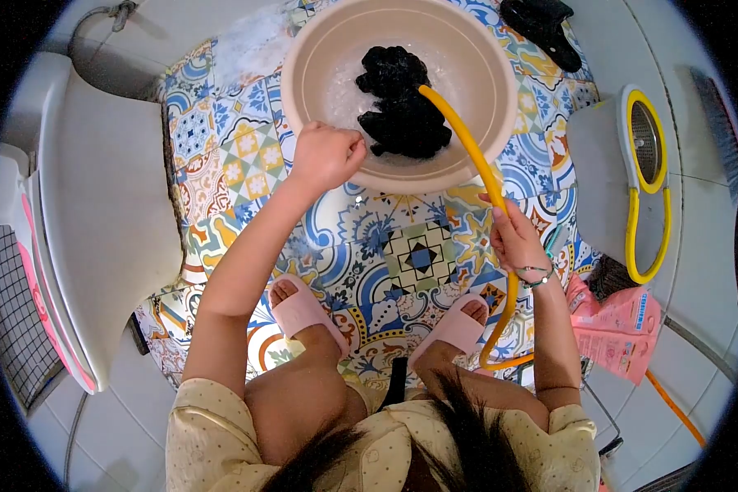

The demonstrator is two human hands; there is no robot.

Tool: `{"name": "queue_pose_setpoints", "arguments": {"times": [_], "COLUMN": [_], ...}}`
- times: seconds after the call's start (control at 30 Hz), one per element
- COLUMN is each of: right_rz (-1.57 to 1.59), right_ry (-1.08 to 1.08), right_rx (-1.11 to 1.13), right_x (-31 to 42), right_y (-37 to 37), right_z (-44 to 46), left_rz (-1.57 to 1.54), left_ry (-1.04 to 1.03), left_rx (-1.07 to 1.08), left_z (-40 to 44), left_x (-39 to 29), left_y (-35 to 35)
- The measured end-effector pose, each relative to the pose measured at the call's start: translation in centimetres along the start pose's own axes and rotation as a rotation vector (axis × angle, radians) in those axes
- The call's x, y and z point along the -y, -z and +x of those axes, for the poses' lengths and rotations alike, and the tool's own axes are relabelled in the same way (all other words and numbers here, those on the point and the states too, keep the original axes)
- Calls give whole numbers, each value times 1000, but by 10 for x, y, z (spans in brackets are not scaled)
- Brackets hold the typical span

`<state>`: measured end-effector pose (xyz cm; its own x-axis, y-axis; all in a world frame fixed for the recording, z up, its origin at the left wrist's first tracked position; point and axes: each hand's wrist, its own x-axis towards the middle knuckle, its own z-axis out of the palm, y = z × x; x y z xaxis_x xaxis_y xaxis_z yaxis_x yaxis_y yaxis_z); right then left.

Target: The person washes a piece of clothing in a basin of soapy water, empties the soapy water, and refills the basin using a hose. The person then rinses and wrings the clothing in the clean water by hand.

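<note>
A large beige basin (488,70) stands on the floor in front of me with shallow water in it. Dark, wet-looking black cloth (406,123) lies bunched in two lumps in the basin. My right hand (518,238) is wrapped round a yellow hose (471,148), whose end reaches over the rim and points down at the cloth. The hose loops below that hand towards the right. My left hand (330,154) is closed in a fist over the basin's near left rim, apart from the cloth. Nothing shows between its fingers.
A white toilet-like fixture (115,180) stands at the left. On the right are a grey mop bucket (594,156) with yellow-trimmed openings and a pink bag (623,328). Black footwear (545,29) lies beyond the basin. Patterned tiles (361,230) cover the floor.
</note>
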<state>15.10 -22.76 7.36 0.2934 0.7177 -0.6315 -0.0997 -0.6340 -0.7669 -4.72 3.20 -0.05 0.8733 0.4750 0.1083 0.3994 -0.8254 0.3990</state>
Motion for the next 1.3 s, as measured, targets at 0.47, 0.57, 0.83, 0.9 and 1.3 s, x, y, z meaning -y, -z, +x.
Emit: {"name": "queue_pose_setpoints", "arguments": {"times": [0.47, 0.57, 0.83, 0.9, 1.3], "right_rz": [-30, -37, -18, -21, -139], "right_ry": [23, 13, -26, -43, -59], "right_rx": [3, -4, 0, -9, -57], "right_x": [1, 1, -1, -2, -24], "right_y": [-1, -1, 1, 1, 1], "right_z": [-1, -1, -1, 0, 9], "left_rz": [20, 16, 35, 41, 27], "left_ry": [8, 7, 11, 16, 46], "left_rx": [3, 5, 9, 14, 10], "left_z": [-1, 0, -1, -1, -1], "left_x": [1, 1, 1, 1, 0], "left_y": [-2, -2, -2, -1, -1]}}
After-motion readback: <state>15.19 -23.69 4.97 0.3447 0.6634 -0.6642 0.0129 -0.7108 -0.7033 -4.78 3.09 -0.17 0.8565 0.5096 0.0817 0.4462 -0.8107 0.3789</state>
